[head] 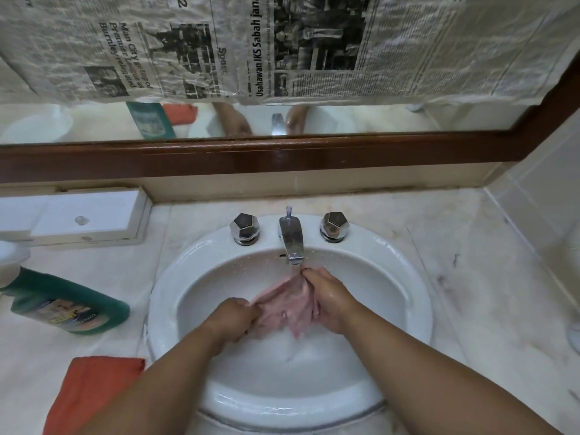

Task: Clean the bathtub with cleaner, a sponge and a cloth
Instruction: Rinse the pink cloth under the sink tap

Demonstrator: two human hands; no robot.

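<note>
Pink and soaking wet, so held that cloth [288,306] down in the sink [163,293] bowl, right under the running faucet [292,241]. Pinched 1 edge with the left hand [233,318], fingers curled tight, and gripped the other side with the right hand [329,301] up near the spout. Saw the green cleaner bottle [62,302] sitting on the counter [470,277] left of the basin, with an orange cloth [91,390] nearer the front edge. Also spotted 2 chrome knobs [244,229] flanking the faucet and newspaper [282,42] covering most of the mirror [345,120].
</note>
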